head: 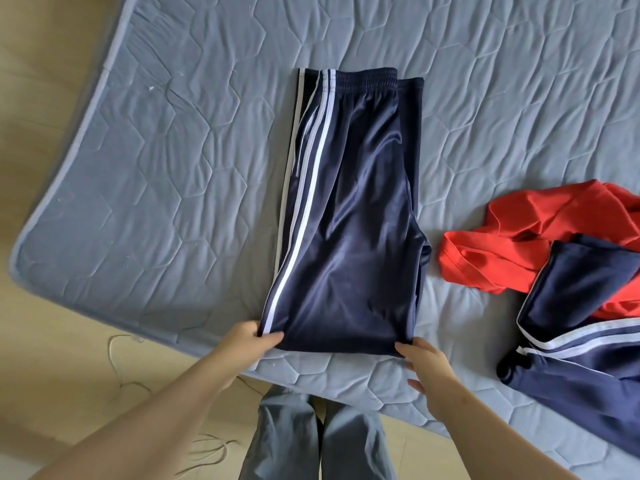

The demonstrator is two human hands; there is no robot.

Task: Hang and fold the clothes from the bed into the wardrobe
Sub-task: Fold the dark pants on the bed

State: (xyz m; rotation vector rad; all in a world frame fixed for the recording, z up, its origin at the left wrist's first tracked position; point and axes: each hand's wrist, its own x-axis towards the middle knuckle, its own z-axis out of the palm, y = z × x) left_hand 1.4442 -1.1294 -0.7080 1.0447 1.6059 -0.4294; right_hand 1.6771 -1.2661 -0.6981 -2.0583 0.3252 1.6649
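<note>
Folding was in hand: the navy track pants (346,220) lay doubled lengthwise on the bed (173,168), the left hand (254,336) pinching their near-left corner, the right hand (429,365) with grip spread, thumb touching the near-right corner, and the next move probably called for lifting that near end toward the far waistband.

Navy pants (346,209) with white side stripes lie flat on the bed (156,150), 1 leg folded over the other, waistband at the far end and the near end by the bed's edge. To their right, a crumpled red garment (519,237) lies partly under a 2nd navy striped garment (581,306).
</note>
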